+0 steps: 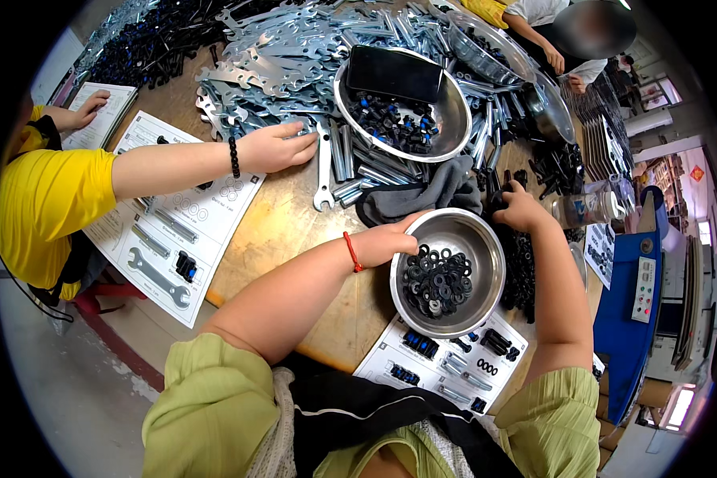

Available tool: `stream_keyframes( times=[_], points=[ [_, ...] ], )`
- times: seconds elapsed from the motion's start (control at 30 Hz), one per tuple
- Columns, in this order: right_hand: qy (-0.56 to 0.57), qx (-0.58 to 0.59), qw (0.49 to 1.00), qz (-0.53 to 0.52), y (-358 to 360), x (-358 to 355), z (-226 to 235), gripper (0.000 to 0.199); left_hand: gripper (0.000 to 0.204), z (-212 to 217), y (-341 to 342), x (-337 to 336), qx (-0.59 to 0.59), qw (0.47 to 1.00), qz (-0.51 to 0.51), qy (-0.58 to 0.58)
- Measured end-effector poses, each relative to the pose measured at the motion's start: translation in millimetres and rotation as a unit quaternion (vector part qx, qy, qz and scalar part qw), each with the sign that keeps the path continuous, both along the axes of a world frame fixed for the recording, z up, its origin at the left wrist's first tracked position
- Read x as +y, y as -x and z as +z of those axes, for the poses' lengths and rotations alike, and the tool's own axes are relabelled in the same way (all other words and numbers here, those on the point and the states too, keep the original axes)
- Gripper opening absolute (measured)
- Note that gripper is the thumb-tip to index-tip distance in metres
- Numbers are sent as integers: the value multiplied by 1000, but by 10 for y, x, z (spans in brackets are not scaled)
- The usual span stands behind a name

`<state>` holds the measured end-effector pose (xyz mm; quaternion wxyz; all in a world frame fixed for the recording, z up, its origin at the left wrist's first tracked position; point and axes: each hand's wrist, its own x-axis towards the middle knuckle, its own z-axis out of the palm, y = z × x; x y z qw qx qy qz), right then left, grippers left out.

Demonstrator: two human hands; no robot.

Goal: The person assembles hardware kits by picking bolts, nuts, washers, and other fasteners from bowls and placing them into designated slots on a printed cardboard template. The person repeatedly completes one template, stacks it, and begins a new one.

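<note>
A: Left hand?
B: Fingers curled over the rim of a round steel bowl of black washers, on the wooden surface.
A: Right hand?
B: Beyond the bowl, closed on small black parts; grip unclear.

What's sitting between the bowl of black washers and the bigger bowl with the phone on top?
In the head view, a crumpled dark grey cloth lies between the washer bowl and the larger steel bowl, with a few loose metal rods beside it.
</note>
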<state>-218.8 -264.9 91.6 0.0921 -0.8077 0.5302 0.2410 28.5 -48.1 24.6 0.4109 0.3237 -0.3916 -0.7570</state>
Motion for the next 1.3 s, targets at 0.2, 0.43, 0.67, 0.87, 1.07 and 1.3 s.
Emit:
stream_keyframes(
  times=[0.2, 0.43, 0.67, 0.87, 1.07, 1.3],
  points=[
    [198, -113, 968, 108, -656, 530, 577, 38, 84, -239, 36, -4, 45, 998, -5, 37],
    [61, -291, 880, 370, -1870, 1493, 581, 21, 48, -245, 16, 19, -155, 979, -14, 128],
    [64, -295, 816, 492, -2115, 1490, 508, 15, 34, -551, -21, -39, -280, 911, 6, 301],
    [215, -341, 887, 225, -1245, 668, 764, 18, 80, -70, 23, -27, -3, 999, -15, 52],
    [272, -150, 949, -58, -128, -779, 40, 56, 81, -154, 45, -34, -19, 999, -30, 36],
    [244, -252, 922, -161, -306, -1606, -442, 90, 86, -163, -15, -13, 19, 999, -35, 35]
  ],
)
